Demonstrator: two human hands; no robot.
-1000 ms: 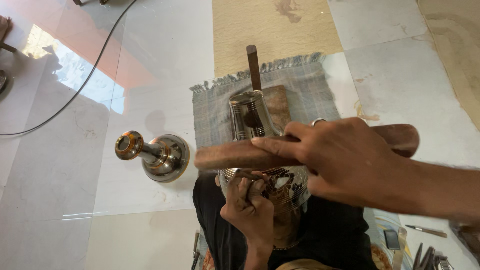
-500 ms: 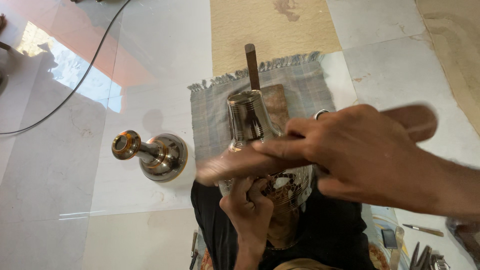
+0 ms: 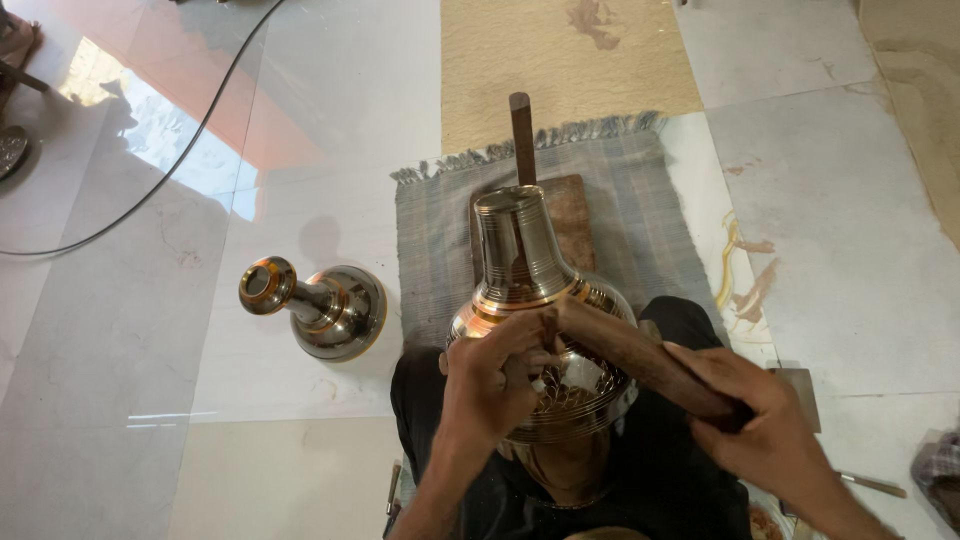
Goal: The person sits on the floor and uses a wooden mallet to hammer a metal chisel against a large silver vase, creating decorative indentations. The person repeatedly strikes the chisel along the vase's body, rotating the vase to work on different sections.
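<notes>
Lying on its side on the pale tiled floor at the left, a second metal vessel — narrow copper-ringed mouth, broad polished base — sits just off the left edge of the grey fringed mat, apart from the work and within easy reach. A black cable curves across the floor's upper left corner.

On the mat a brown wooden block carries an upright dark metal stake, and the large bell-shaped metal vessel is slipped over that support, neck pointing away from the person, its swollen engraved body near the mat's front edge over the lap — probably so the wall is backed from inside while it is struck. The left hand wraps the vessel's shoulder, fingers curled and pressed close together against the metal, steadying and likely turning it. The right hand closes all its fingers tightly around the thick end of a wooden mallet, whose other end rests against the vessel's body just beside the left fingers.

Half a second ago the mallet was raised and blurred, crossing in front of the vessel's neck; now it is down on the body, the right hand has dropped toward the lower right, and the neck stands unobstructed.
</notes>
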